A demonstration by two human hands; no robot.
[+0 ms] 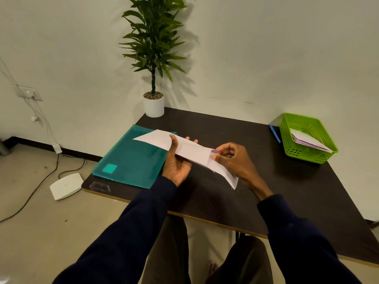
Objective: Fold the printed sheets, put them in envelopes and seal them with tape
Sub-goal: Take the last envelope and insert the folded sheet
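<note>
— What is around you?

— A pale wall behind, and in front of it the dark table [225, 201] you sit at. Take the table's middle as the clock's centre, with twelve pointing at the wall.

— What is on it, biggest first?

— A teal folder [133, 158] lies flat at nine o'clock, reaching the left edge. A leafy plant [152, 37] in a white pot stands at eleven, on the far corner. A green basket [307, 155] sits at two o'clock, with white envelopes [307, 140] leaning inside it. Off the table, on the floor at eight o'clock, lies a flat white device [65, 185] with a cable running to it.

— And the sheet?

— The white sheet [192, 150] is over the centre, between your hands, stretching from ten o'clock to four. I cannot tell whether part of it is an envelope.

— How are your hands?

— Your left hand [177, 165] grasps the sheet near its ten-o'clock end, thumb on top and fingers underneath. Your right hand [235, 160] pinches it nearer the four-o'clock end, with the fingers curled.

— Anything smaller?

— A blue pen [274, 134] lies at one o'clock, just beside the basket's left wall.
</note>
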